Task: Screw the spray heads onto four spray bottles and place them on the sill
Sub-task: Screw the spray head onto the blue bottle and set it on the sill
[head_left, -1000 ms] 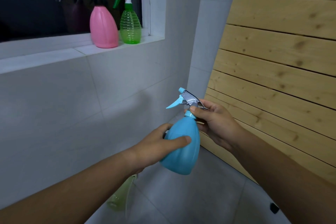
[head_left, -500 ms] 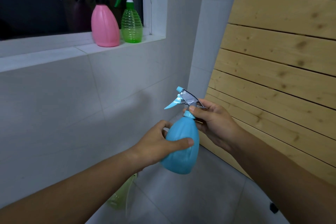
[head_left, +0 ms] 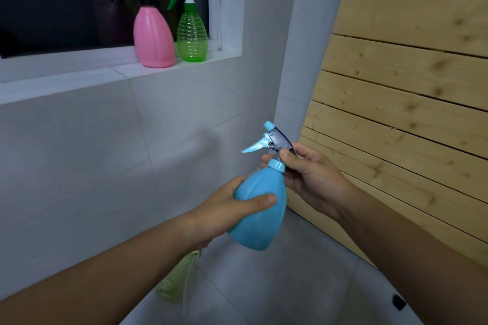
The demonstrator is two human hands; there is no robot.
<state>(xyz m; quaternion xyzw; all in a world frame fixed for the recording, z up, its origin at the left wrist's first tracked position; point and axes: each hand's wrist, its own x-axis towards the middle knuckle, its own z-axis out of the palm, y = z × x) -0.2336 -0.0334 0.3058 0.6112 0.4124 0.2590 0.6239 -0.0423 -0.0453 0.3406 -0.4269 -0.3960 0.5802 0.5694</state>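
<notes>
Midway between the tiled wall and the wooden slat panel (head_left: 412,92), a blue spray bottle (head_left: 260,215) was held in the air, tilted slightly with its neck uppermost. Its rounded body was gripped by the left hand (head_left: 224,212), the thumb laid across the front and the fingers wrapped behind. The spray head (head_left: 274,141), grey with a pale blue trigger and nozzle tip, was seated on the blue collar at the neck and was pinched at its base by the thumb and fingers of the right hand (head_left: 314,179); whether the collar was fully threaded down could not be told. The trigger was pointed to the left, toward the white wall. On the white sill (head_left: 79,79) above, a pink spray bottle (head_left: 153,39) with a black head was stood upright, and just beside it on its right a clear green spray bottle (head_left: 191,37) with a white and green head was stood, close to the window frame. Low down by the floor, partly hidden behind the left forearm, a pale yellow-green shape (head_left: 175,285) was seen, possibly another bottle, though it was too blurred to be made out.
</notes>
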